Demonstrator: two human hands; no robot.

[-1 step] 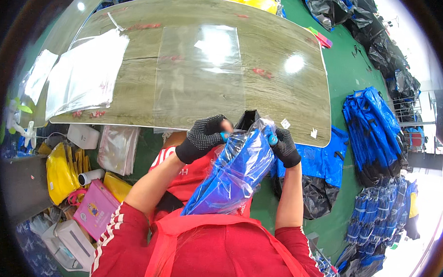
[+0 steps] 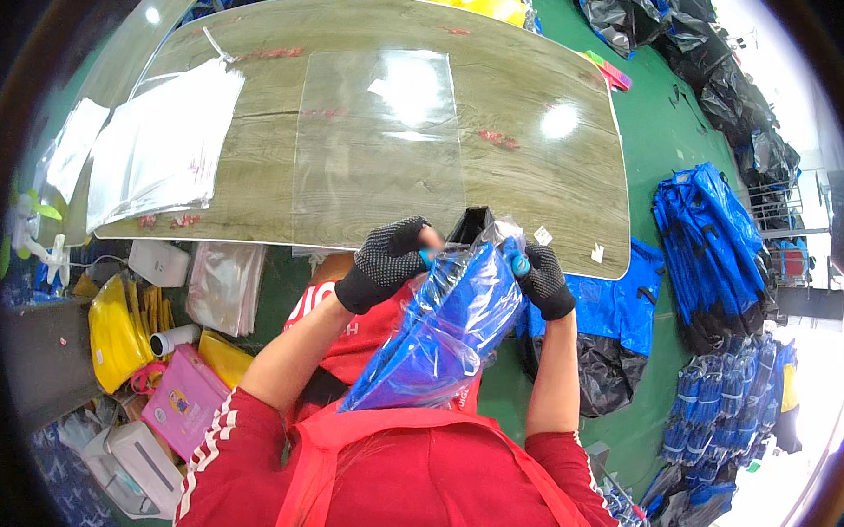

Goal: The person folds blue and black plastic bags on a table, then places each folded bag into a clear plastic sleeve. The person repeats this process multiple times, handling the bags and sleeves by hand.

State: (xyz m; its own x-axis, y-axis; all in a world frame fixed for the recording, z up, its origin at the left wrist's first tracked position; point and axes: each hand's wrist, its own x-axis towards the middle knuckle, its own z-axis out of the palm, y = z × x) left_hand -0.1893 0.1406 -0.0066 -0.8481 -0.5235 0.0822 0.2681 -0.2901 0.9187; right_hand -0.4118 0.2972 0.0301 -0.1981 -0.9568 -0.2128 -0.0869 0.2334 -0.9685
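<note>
A clear plastic bag (image 2: 419,342) holds a folded blue item with black at its top end. It slants in front of my body, its upper end at the table's near edge. My left hand (image 2: 392,261), in a black dotted glove with bare fingertips, pinches the left side of the bag's mouth. The right side of the mouth is gripped by my right hand (image 2: 539,275), gloved the same way. Some black material (image 2: 470,226) shows at the opening between my hands. A flat clear bag (image 2: 379,160) lies on the wood-patterned table (image 2: 536,188) beyond.
A stack of clear bags (image 2: 171,143) lies at the table's left. Blue and black pieces (image 2: 615,312) lie on the green floor to my right, with a blue pile (image 2: 711,246) farther out. Yellow pieces (image 2: 119,332) and a pink bag (image 2: 185,399) sit at lower left.
</note>
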